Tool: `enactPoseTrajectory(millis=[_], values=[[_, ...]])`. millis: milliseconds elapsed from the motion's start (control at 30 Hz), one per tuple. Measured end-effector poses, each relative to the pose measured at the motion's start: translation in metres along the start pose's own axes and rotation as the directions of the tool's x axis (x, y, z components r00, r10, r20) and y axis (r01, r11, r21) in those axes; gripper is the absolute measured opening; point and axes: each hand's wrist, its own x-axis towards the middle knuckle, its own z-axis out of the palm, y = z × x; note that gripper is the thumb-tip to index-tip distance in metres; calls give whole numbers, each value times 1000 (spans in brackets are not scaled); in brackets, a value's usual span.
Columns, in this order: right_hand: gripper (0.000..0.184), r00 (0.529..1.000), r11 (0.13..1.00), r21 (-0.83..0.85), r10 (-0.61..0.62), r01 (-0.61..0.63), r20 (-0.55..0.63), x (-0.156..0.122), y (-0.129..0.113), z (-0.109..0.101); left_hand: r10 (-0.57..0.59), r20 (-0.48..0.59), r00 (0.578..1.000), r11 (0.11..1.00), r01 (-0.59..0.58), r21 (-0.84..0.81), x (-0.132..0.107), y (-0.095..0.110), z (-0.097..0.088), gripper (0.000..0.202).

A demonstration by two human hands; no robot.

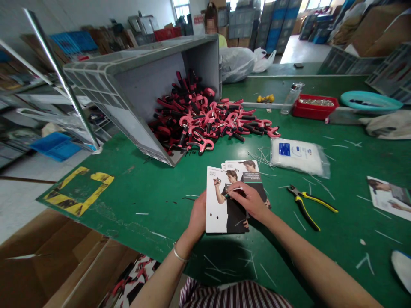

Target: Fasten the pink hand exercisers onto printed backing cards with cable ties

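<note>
My left hand [197, 215] grips the left edge of a printed cardboard card [215, 220], its fingers hidden behind it. The card bears a picture of a person in black and has small holes. Over its front, my right hand [252, 202] has thumb and fingers pinched together; what they hold, if anything, is too small to make out. More printed cards [253, 171] lie under and behind the right hand. Beyond them, pink-and-black hand grip strengtheners [205, 119] spill from a grey crate [128, 107] tipped on its side.
Yellow-handled cutting pliers [303, 203] lie right of my hands, near a plastic bag of white cable ties [300, 156]. Loose ties litter the green table [154, 192]. Farther back are a red tray [314, 107] and a turquoise plate [369, 96]. An open cardboard box [64, 256] stands lower left.
</note>
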Motion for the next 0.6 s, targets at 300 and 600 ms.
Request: enactPoseTrajectory(millis=[300, 600], values=[[17, 992, 999, 33, 20, -24, 121, -3, -3, -10, 121, 224, 967, 980, -152, 127, -26, 3, -13, 32], [15, 997, 998, 55, -48, 45, 68, -7, -8, -8, 86, 37, 996, 996, -86, -1, -18, 6, 13, 7]])
